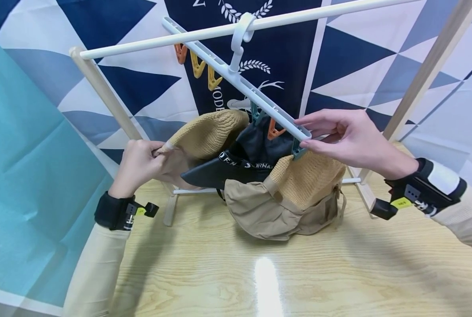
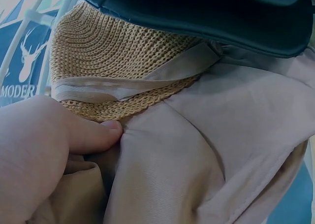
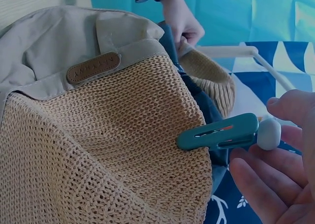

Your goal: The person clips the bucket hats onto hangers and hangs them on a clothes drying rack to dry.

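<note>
My left hand (image 1: 142,165) pinches the edge of a tan knitted sun hat (image 1: 210,132) at the left. In the left wrist view, its thumb presses where the knit crown meets the beige cloth brim (image 2: 162,160). My right hand (image 1: 348,136) holds the near end of a white clip hanger (image 1: 256,92) between thumb and fingers. A teal clip (image 3: 221,130) grips a second knitted sun hat (image 3: 133,115), which hangs with its khaki brim low. Between the two hats is a black cap (image 1: 208,174) with white lettering on its band.
The hanger hooks over a white rail (image 1: 331,14) on a wooden-legged stand (image 1: 105,92). Orange and yellow clips (image 1: 197,66) hang at its far end. Another orange clip (image 1: 274,130) is near the black cap. A wood-grain table (image 1: 204,273) lies below, with a patterned cloth (image 1: 351,61) behind.
</note>
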Available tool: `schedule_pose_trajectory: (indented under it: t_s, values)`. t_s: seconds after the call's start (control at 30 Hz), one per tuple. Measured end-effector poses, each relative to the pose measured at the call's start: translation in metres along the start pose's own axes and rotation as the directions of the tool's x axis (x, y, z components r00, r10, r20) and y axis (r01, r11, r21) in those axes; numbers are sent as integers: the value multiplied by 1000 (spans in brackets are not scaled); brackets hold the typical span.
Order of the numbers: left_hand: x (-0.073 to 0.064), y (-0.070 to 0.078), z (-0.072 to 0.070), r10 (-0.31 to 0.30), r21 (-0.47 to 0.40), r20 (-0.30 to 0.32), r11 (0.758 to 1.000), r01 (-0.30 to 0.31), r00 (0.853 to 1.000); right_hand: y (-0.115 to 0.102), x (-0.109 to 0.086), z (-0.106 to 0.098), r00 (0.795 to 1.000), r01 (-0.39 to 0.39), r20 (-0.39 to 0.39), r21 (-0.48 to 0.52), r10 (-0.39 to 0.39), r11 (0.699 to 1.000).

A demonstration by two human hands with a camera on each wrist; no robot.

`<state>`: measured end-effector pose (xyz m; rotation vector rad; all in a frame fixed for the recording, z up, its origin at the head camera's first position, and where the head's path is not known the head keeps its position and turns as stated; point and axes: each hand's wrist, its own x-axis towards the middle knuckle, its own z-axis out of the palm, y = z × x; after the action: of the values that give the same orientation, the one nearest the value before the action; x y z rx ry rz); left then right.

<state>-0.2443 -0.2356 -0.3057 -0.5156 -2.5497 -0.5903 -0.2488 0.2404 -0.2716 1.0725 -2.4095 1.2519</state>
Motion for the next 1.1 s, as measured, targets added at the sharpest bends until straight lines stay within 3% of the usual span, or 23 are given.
schedule_pose_trajectory:
  t_s: [0.33,0.53,0.7,1.1]
  values:
    - [13,6,3,13,29,53,999,-15,998,2,2,-3,1000,-15,14,10,15,1000]
    - [13,6,4,-6,12,58,1000,6,998,10,12,-23,995,-95,32,99,93,990]
    - [12,6,5,-13,10,50,1000,13,999,21,27,-44,991,-132,0,35,132,991]
    - [13,6,6,-26,14,52,1000,25,998,37,53,-70,992,-93,-86,-33,90,995]
